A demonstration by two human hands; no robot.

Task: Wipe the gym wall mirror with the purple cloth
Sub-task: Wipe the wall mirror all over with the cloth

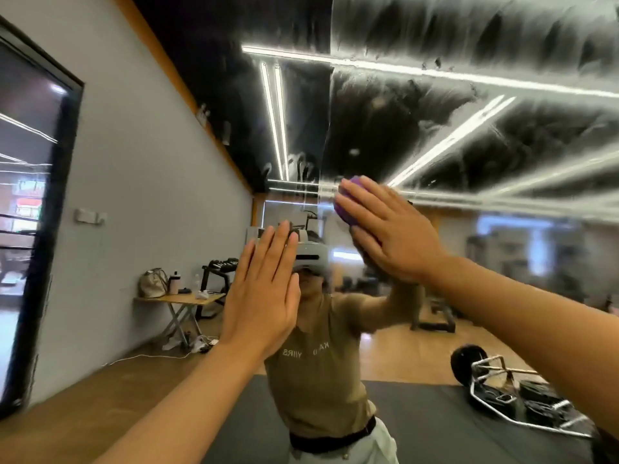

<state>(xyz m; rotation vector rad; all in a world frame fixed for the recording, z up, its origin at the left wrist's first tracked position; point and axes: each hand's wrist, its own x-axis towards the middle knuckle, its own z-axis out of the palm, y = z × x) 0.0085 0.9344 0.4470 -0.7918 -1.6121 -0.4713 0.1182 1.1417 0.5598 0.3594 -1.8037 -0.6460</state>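
The purple cloth is being pressed flat against the mirror by the right hand, whose fingers are being held straight and spread over it, so that only its upper and left edges are showing. The left hand is being held up with its fingers straight and close together, palm toward the glass; nothing is being held in it, and whether the glass is actually being touched cannot be told. Grey smears and streaks are being shown across the upper glass, above and to the right of the cloth, so much wiping is judged to be left. For this step to be done well, even pressure is best being kept through the whole palm, and overlapping passes are best being carried up into the streaked area, with the cloth being refolded once it is loaded. The left hand is best being kept off wiped glass, lest fresh prints be left.
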